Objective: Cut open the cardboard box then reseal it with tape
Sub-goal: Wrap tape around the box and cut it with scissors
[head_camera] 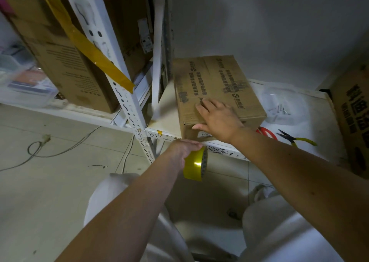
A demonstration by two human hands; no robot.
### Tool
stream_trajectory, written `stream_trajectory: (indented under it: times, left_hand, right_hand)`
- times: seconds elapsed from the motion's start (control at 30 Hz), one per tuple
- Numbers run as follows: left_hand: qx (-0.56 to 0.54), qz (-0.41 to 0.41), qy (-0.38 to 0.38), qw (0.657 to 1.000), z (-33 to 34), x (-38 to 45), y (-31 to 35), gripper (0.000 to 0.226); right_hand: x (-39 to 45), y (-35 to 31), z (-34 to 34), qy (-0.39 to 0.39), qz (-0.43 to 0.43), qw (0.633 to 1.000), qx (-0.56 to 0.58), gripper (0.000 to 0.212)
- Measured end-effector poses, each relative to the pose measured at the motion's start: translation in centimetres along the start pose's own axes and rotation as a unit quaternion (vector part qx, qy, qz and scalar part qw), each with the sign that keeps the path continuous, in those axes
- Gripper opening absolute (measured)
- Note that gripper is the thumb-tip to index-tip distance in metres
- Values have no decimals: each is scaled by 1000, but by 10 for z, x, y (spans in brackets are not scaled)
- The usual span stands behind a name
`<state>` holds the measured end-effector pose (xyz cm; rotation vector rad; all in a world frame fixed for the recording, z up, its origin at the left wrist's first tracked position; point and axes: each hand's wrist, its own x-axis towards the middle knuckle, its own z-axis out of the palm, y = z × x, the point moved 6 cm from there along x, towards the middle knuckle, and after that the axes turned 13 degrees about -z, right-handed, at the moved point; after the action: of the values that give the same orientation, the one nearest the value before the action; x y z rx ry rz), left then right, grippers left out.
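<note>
While my right hand point(218, 120) lies flat on the cardboard box point(216, 91), fingers straight across the top near its front edge and thumb over that edge, the box sits on the white shelf point(165, 110) at the corner by the wall. Box flaps are down; cannot see what is inside. Printed text covers the top, a small label is on the front face just under my palm.

Left hand point(184, 151) grips the yellow tape roll point(196, 164), fingers curled around it, held below the shelf's front edge, just under the box's front corner. Cannot tell whether a strip runs from the roll to the box.

On the shelf to the right of the box: red-handled scissors point(266, 132), mostly hidden behind my right forearm, and yellow-handled pliers point(295, 140) beside them. Further back, a clear plastic bag point(284, 106) with a few small metal pieces in it. A 2nd printed carton point(353, 118) stands at the far right edge.

Left side: white slotted rack upright point(123, 94) with a yellow tape strip point(89, 44) hanging across it, a tall carton point(65, 62) behind, a clear plastic bin point(22, 82) with blurred contents. Grey cables point(60, 152) lie on the tiled floor.
</note>
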<state>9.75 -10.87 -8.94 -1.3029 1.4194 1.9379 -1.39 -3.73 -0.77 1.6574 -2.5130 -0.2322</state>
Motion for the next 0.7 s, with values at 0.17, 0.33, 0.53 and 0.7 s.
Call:
stream_trajectory:
  times: [0.17, 0.33, 0.53, 0.7]
  left_hand:
    - [-4, -16, 7, 1000, -1, 4, -4, 11]
    - [-12, -9, -4, 1000, 1, 4, -4, 13]
    - [-7, -15, 1, 1000, -2, 6, -7, 9]
    - [-10, -20, -3, 1000, -2, 4, -6, 9]
  right_hand:
    - [-2, -3, 10, 18, 15, 999, -24, 80]
    - [3, -10, 7, 20, 55, 998, -17, 85]
    - [8, -16, -5, 68, 70, 995, -23, 78]
    - [7, -16, -8, 69, 54, 996, -14, 79]
